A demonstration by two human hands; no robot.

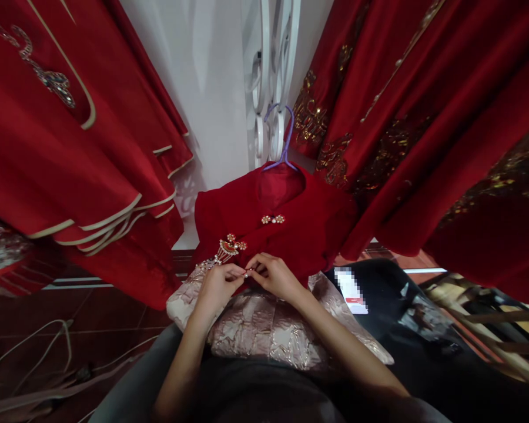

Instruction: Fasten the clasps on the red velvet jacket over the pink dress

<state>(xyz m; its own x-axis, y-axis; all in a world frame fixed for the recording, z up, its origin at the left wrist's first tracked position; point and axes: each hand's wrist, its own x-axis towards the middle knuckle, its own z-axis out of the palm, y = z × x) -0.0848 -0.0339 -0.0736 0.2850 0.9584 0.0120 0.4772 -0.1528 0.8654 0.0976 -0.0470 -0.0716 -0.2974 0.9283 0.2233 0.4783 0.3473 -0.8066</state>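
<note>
A red garment (308,217) hangs on a purple hanger (284,154) before me, its pale brocade lower part (268,335) spread over my lap. My left hand (223,282) and my right hand (271,273) meet at the front of the red cloth, fingertips pinched together. Between them shows a small pearl-like ornament (246,274). Just above my left hand sits a fan-shaped brooch (229,248) with hanging beads. Higher up, near the neckline, is a gold flower clasp (273,220) with pearls.
Red garments with pale piping (114,147) hang at the left, and red ones with gold sequins (388,153) at the right. White scrollwork (277,59) stands behind the hanger. A lit phone-like screen (351,291) and a clear plastic bag (425,320) lie on a black surface. White cables (66,341) cross the floor.
</note>
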